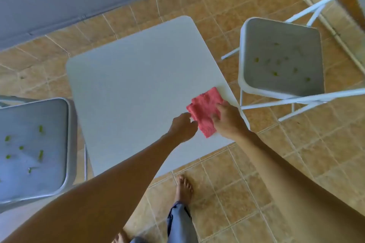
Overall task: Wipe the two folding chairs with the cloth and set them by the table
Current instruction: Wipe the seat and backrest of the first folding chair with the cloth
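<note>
cloth: folded, pink, on table at 4 o'clock corner
right hand: fingers flat on cloth
left hand: curled, touching cloth's edge
chairs: 2, at 9 and 2 o'clock
risk: wiping may scatter green bits onto floor
writing: none legible

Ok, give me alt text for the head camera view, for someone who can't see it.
Both hands reach for a pink cloth near the white table's right edge, the right hand resting on it and the left hand at its side. A grey folding chair stands at each side, left chair and right chair, both seats dotted with green bits.
</note>
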`<action>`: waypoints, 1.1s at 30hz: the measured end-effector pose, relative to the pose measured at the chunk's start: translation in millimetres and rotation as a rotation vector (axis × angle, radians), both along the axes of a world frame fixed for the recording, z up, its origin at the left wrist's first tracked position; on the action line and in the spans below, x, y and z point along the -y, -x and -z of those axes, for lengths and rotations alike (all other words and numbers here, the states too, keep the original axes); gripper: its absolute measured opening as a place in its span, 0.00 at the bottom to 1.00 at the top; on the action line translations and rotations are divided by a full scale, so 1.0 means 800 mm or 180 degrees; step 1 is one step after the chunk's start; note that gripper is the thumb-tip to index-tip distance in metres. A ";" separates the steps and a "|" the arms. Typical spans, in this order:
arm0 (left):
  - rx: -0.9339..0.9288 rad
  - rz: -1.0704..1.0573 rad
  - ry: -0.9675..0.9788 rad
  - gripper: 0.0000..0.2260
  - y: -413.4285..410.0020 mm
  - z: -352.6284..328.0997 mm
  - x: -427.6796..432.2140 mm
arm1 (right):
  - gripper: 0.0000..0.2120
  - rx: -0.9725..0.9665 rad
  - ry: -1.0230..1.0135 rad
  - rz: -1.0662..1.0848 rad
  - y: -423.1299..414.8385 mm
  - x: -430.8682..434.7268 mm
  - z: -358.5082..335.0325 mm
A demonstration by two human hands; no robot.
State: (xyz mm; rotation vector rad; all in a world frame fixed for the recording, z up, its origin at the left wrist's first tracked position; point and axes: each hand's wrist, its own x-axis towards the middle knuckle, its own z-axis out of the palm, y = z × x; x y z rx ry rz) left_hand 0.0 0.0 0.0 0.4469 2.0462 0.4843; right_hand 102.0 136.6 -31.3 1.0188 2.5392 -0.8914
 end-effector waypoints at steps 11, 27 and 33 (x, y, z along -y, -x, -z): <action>0.0048 -0.1814 -0.0039 0.15 -0.008 0.106 -0.056 | 0.25 0.0008 0.0067 0.1151 0.010 -0.008 0.073; 0.0626 -0.3058 -0.1225 0.28 0.099 0.066 0.204 | 0.36 -0.0850 0.1758 0.0957 0.113 0.164 0.033; 0.0209 -0.2248 -0.1359 0.20 0.135 0.058 0.346 | 0.30 -0.0576 0.1916 -0.0027 0.164 0.292 0.026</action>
